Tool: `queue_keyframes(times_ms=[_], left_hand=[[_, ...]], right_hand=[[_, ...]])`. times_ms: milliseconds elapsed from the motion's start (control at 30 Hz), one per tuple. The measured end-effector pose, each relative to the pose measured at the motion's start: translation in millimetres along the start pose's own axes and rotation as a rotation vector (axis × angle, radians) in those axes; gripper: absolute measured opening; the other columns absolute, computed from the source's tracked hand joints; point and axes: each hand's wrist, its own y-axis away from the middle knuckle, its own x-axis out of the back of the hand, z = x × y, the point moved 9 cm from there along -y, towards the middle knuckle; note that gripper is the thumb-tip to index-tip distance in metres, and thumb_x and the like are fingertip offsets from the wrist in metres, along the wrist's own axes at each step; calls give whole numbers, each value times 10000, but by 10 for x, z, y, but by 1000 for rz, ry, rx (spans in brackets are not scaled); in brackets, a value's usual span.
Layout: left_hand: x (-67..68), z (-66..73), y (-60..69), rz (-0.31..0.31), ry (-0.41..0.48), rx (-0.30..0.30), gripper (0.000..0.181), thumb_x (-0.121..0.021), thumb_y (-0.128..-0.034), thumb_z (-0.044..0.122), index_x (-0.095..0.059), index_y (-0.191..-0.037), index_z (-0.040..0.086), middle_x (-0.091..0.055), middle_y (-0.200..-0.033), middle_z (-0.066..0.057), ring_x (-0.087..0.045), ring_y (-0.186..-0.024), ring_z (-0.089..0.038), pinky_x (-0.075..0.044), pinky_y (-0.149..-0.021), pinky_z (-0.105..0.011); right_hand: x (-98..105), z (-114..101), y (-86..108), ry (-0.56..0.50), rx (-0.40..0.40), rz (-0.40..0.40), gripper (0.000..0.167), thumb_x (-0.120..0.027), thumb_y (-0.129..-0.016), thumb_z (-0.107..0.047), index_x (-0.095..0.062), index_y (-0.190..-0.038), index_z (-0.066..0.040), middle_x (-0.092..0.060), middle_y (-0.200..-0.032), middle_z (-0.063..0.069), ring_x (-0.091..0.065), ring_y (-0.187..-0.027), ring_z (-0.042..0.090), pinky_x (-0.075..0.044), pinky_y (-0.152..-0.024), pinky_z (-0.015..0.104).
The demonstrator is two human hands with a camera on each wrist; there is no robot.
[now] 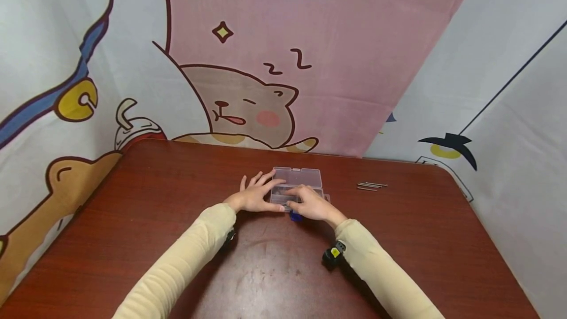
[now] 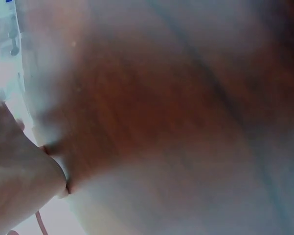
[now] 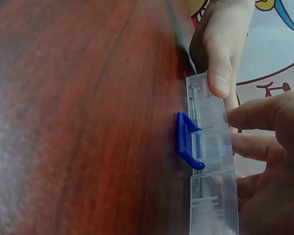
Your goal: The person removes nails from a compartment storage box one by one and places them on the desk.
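A clear plastic box [image 1: 296, 177] with compartments lies on the table, its lid raised or folded back on the far side. My left hand [image 1: 254, 198] holds the box's left end, thumb along the near edge; in the right wrist view that thumb presses on the rim of the box [image 3: 213, 147]. My right hand [image 1: 312, 204] reaches over the box with bent fingers at the compartments; whether they pinch anything is hidden. A blue handle [image 3: 185, 142] sticks out from the near side. Thin metal pieces show inside the box.
Several thin metal rods [image 1: 371, 186] lie on the brown table [image 1: 266, 270] to the right of the box. A printed cloth [image 1: 332, 63] hangs behind the table and at both sides.
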Motion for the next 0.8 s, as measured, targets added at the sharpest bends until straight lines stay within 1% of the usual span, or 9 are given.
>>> queue_keyframes(times_ms=[67, 133, 233, 433, 500, 567, 667, 800], left_hand=[[-1, -5, 0, 0, 0, 1, 800, -597, -850, 637, -274, -1522, 345, -53, -1615, -2, -26, -1446, -371, 43, -1039, -687], [0, -9, 0, 3, 1, 2, 797, -598, -850, 635, -278, -1520, 345, -53, -1615, -1, -26, -1445, -371, 42, -1038, -688], [2, -8, -3, 11, 7, 2, 795, -605, -847, 632, -289, -1516, 340, -59, -1615, -5, -31, -1444, -373, 38, -1037, -689], [3, -1, 2, 19, 17, 0, 797, -615, -841, 631, -304, -1511, 332, -70, -1615, -17, -40, -1442, -379, 37, -1035, -691], [3, 2, 4, 18, 20, 0, 802, -614, -840, 634, -300, -1513, 331, -65, -1616, -18, -36, -1443, -378, 42, -1035, -689], [5, 4, 2, 18, 24, 0, 805, -614, -839, 636, -299, -1514, 331, -62, -1616, -18, -32, -1443, -377, 45, -1035, -688], [1, -4, -7, 19, 19, 3, 810, -610, -833, 647, -294, -1513, 341, -56, -1617, -9, -29, -1445, -370, 42, -1039, -684], [-6, -15, -16, 21, 17, 8, 809, -611, -829, 652, -298, -1510, 348, -56, -1616, -2, -31, -1446, -365, 36, -1041, -682]], right_hand=[[5, -1, 3, -13, -1, 2, 326, -561, -957, -70, -607, -1247, 70, -605, -1253, 191, -523, -1178, 340, -389, -985, 522], [24, -2, 9, -22, -8, 17, 299, -558, -954, -57, -631, -1221, 59, -622, -1223, 179, -546, -1127, 328, -434, -938, 503], [64, 4, 15, -32, -17, 61, 263, -562, -939, -29, -674, -1168, 37, -652, -1146, 150, -574, -1035, 287, -478, -865, 459], [151, 42, 35, 21, -34, 243, 166, -655, -887, -29, -758, -1017, -27, -677, -951, 77, -617, -893, 211, -507, -764, 377], [168, 52, 50, 35, -35, 292, 141, -688, -869, -30, -769, -984, -42, -676, -913, 57, -627, -855, 194, -513, -735, 361], [183, 60, 59, 35, -28, 326, 125, -708, -856, -27, -774, -960, -46, -683, -898, 45, -635, -847, 184, -519, -737, 357], [209, 69, 72, -7, -26, 351, 114, -724, -839, -16, -779, -935, -43, -690, -888, 40, -639, -851, 189, -523, -747, 373], [226, 85, 75, -41, -36, 340, 115, -732, -836, -28, -783, -936, -56, -691, -886, 24, -631, -841, 172, -522, -731, 354]])
